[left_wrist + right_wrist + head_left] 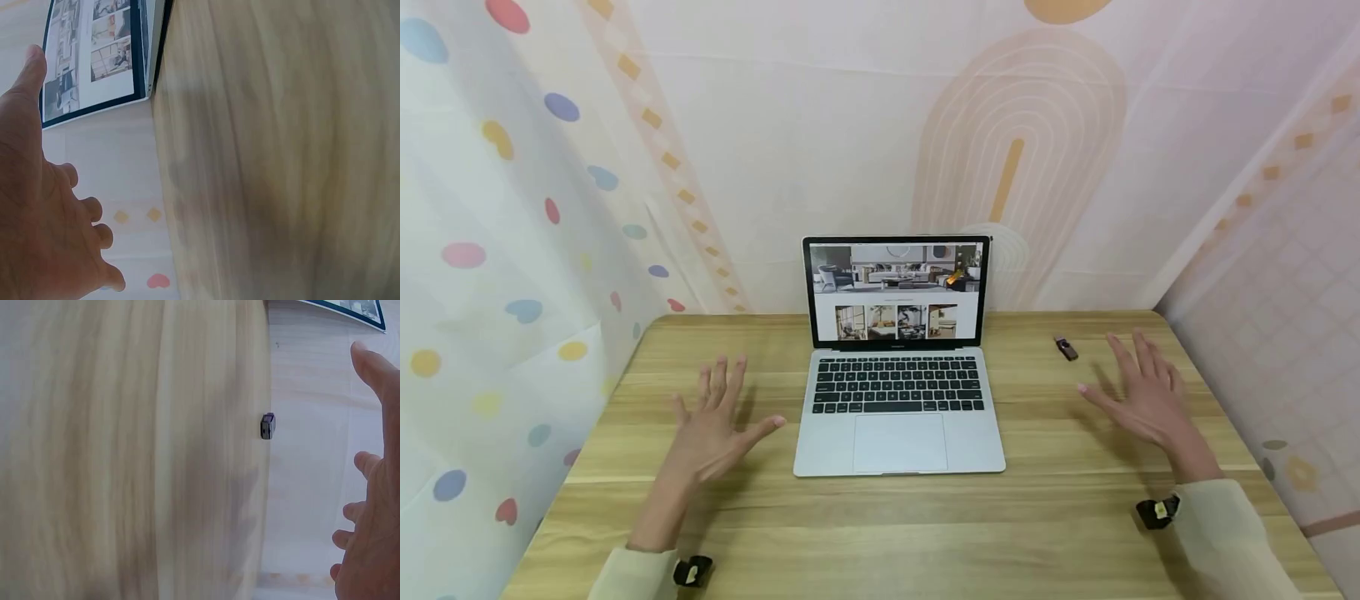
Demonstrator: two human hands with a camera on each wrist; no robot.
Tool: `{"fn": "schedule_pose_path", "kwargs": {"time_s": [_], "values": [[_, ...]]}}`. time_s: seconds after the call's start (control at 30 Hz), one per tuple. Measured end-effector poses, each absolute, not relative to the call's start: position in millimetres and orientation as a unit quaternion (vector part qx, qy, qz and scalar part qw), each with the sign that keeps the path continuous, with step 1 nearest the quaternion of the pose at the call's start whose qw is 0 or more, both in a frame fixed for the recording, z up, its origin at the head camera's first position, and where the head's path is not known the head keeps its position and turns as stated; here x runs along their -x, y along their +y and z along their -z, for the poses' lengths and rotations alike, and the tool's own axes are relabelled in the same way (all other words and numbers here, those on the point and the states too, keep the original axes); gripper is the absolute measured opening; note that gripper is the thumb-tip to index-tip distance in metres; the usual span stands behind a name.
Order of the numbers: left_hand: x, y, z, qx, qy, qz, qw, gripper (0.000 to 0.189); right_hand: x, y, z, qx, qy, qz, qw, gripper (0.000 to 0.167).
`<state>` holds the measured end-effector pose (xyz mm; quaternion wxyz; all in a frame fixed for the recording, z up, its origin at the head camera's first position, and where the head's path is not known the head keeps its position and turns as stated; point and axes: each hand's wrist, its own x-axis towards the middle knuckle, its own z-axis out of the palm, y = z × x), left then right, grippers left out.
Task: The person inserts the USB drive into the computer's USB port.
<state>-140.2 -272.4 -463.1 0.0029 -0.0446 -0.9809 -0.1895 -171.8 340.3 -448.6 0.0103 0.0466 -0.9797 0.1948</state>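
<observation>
Bright, diffuse light; soft shadows on tabletop point(887, 533).

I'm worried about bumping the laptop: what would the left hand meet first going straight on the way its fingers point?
Probably the patterned cloth behind the table: the left hand points past the laptop, though its thumb could pass close and depth is unclear.

Curtained-off work nook; home or studio hard to say, room beyond hidden. Wood-grain tabletop point(895, 533), open laptop point(901, 446) with screen near the far edge; pastel-printed hangings point(790, 150) behind that edge and along left and right edges.
</observation>
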Motion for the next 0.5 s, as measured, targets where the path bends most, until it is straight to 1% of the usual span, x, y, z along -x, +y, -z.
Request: {"fn": "schedule_pose_path", "kwargs": {"time_s": [0.5], "values": [[139, -254, 465, 0.062, -0.974, 0.218, -0.02, 0.107, 189, 332, 454, -0.05, -0.975, -0.216, -0.012, 0.099]]}}
